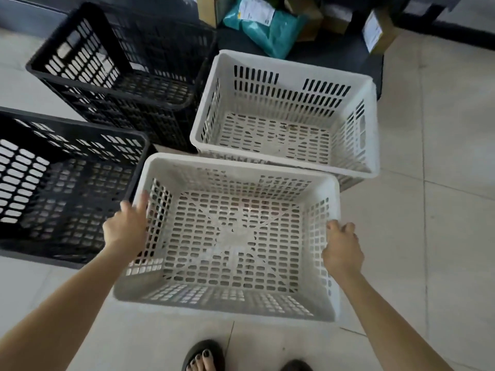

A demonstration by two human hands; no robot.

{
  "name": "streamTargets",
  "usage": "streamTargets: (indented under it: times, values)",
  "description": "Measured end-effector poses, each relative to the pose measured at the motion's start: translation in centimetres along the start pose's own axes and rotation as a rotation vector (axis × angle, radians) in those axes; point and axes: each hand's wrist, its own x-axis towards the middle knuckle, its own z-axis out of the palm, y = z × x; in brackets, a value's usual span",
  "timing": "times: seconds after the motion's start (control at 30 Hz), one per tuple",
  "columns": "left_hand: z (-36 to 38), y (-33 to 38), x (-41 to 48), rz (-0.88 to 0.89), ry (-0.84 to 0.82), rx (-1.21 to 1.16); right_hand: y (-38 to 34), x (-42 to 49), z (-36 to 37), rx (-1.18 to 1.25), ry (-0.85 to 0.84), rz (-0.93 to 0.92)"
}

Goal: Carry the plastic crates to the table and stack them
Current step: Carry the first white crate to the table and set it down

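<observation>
A white perforated plastic crate (227, 301) sits nearest to me on the tiled floor, empty. My left hand (126, 226) rests on its left rim with the fingers over the edge. My right hand (341, 245) grips the right rim. Behind it stands a second white crate (284, 68), also empty. A black crate (53, 162) stands to the left, and another black crate (112, 62) sits at the back left.
Teal parcel bags (257, 22) and cardboard boxes (377, 33) lie on a dark low surface at the back. Pale floor tiles (442, 210) stretch to the right. My feet in dark sandals (203, 356) show at the bottom edge.
</observation>
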Motion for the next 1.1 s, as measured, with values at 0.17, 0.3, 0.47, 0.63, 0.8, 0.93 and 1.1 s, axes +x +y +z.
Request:
streamTargets:
  times: [0.17,0.3,0.47,0.63,0.8,0.93,1.1]
  values:
    - [-1.2,0.3,-1.0,-0.042,-0.011,-0.169,1.9,-0.2,-1.0,0.098,-0.005,0.002]
    - [-4.7,1.4,-4.6,-0.031,-0.103,-0.183,5.5,-3.2,-4.1,0.115,-0.022,0.006]
    - [-11.9,2.9,-10.0,0.037,-0.159,-0.219,10.5,-8.1,-11.7,0.128,-0.036,0.04]
    - [-22.3,4.8,-15.8,0.102,-0.227,-0.188,15.2,-12.2,-22.8,0.138,-0.07,0.086]
    - [-34.0,7.8,-22.0,0.123,-0.232,-0.145,19.6,-14.4,-34.4,0.115,-0.09,0.13]
    - [-41.4,10.6,-24.5,0.201,-0.238,-0.125,23.0,-14.7,-42.3,0.125,-0.072,0.156]
    - [-49.0,17.0,-24.9,0.248,-0.254,-0.101,27.8,-12.1,-50.0,0.175,-0.039,0.168]
